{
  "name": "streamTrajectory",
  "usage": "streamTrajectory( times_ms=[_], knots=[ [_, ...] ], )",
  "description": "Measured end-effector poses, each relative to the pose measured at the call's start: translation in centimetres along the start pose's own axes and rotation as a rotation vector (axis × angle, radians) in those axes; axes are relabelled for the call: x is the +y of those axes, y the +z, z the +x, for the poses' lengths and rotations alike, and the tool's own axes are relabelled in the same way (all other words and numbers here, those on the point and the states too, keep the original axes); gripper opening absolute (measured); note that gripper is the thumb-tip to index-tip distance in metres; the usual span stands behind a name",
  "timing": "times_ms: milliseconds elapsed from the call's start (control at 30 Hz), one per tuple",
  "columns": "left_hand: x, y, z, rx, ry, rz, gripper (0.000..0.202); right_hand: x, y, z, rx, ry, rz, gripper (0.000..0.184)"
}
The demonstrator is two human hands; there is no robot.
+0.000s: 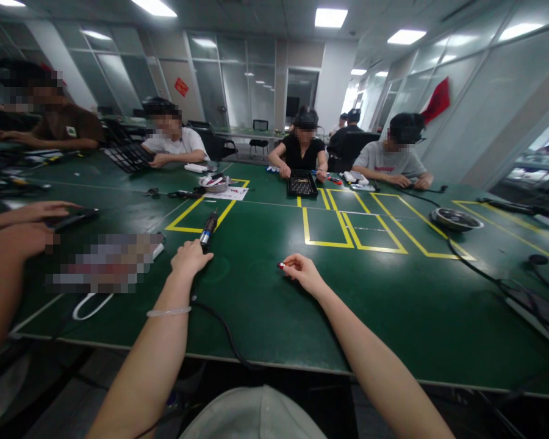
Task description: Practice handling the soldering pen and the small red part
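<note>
My left hand is closed around the handle of a corded tool with a blue and black barrel that points away from me over the green table. Its black cable trails back toward the near table edge. My right hand pinches a tiny red and white part between thumb and fingertips, just above the table, about a hand's width right of the tool.
Yellow tape rectangles mark the tabletop ahead. A person's arms lie at the left beside a white cable. Several seated people work at the far side, near a black tray. A metal bowl and black cables lie at right.
</note>
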State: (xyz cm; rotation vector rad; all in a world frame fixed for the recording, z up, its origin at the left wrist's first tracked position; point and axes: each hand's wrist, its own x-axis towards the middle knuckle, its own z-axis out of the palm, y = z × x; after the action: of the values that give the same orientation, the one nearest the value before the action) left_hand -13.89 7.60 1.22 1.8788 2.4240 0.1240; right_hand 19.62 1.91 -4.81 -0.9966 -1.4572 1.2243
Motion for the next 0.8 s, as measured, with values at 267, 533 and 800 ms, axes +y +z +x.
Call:
streamTrajectory(
  times_ms=[267, 533, 800],
  knots=[
    [-0.8, 0.2, 1.0, -0.072, 0.015, -0.01, 0.059, -0.4, 0.1, -0.1, 0.002, 0.011, -0.018, 0.035],
    [2.9, 0.4, -1.5, -0.013, 0.158, 0.03, 0.059, -0.2, -0.1, 0.0, 0.016, 0.001, -0.119, 0.032],
    [9.6, 0.9, -6.8, -0.026, 0.457, -0.002, 0.054, -0.4, 0.2, 0.1, 0.076, -0.126, -0.225, 0.029]
  ],
)
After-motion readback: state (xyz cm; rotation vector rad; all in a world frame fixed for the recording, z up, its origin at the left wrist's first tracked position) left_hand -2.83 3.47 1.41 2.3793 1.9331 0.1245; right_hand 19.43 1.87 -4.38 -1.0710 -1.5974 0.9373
